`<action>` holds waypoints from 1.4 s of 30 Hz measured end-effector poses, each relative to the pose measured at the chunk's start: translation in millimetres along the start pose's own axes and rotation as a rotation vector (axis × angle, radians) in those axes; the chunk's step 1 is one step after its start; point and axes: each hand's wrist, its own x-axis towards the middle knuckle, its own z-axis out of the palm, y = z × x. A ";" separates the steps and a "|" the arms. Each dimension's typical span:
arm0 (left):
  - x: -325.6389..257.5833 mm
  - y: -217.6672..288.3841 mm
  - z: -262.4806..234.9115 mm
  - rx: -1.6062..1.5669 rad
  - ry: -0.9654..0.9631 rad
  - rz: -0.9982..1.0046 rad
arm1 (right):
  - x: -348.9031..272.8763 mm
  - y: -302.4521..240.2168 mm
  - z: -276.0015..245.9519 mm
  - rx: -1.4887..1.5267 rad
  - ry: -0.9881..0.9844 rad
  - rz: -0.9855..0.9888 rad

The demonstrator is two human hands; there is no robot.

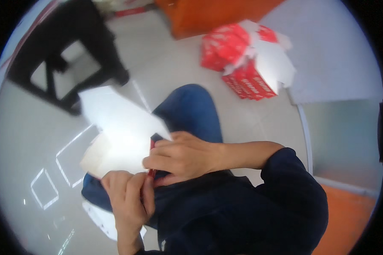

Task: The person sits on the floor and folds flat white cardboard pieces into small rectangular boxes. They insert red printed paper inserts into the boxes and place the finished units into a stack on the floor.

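A sheet of white paperboard with red on its edge, apparently a partly folded paper box (125, 127), rests over my lap. Its white side faces up and is washed out by glare. My left hand (130, 191) is closed on its near edge, thumb against the fingers. Close beside it, my right hand (181, 157) grips the red-edged side of the same box with bent fingers. The exact fold between the two hands is hidden by my fingers.
Red and white paper boxes (251, 80) lie heaped on the tiled floor, ahead to the right. A black frame (57, 51) stands at the far left. An orange object (208, 17) is at the far side. White paper (100, 219) lies below my left knee.
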 end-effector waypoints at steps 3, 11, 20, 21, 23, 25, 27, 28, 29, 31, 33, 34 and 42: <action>8.7 12.5 7.1 -0.027 0.135 0.002 | -66.3 19.4 -49.4 -0.217 0.007 0.183; -17.8 -46.0 3.3 0.236 0.228 -0.295 | -322.6 91.3 -250.2 -0.831 0.266 0.641; -263.1 -176.7 8.1 0.203 0.531 -1.079 | -372.1 125.0 -270.8 -0.647 0.125 1.300; -321.1 -193.6 22.7 0.122 0.468 -1.215 | -360.6 132.5 -266.3 -0.672 0.155 1.236; -363.7 -161.5 70.0 0.138 0.092 -1.410 | -342.7 135.5 -260.8 -0.730 0.180 1.139; -404.7 -140.6 129.6 0.016 0.189 -1.151 | -352.2 146.0 -245.2 -0.777 0.231 1.115; -409.1 -152.9 141.5 0.212 -0.062 -1.057 | -397.8 135.7 -222.3 -0.850 0.423 1.046; -413.9 -152.7 146.1 0.232 -0.012 -1.166 | -406.5 139.9 -212.3 -0.906 0.477 0.983; -416.5 -149.4 144.3 0.337 0.019 -1.214 | -392.0 146.7 -195.5 -0.864 0.589 0.935; -399.6 -150.9 125.0 0.354 0.061 -1.219 | -362.3 149.9 -156.7 -0.842 0.577 0.713; -402.2 -143.2 102.3 0.185 0.007 -1.322 | -315.0 151.8 -118.0 -0.684 0.536 0.655; -417.0 -141.4 100.8 0.171 0.032 -1.303 | -285.7 147.3 -90.8 -0.566 0.508 0.661; -396.8 -127.9 91.1 0.163 0.014 -1.285 | -166.5 114.8 -3.9 -0.354 0.200 0.592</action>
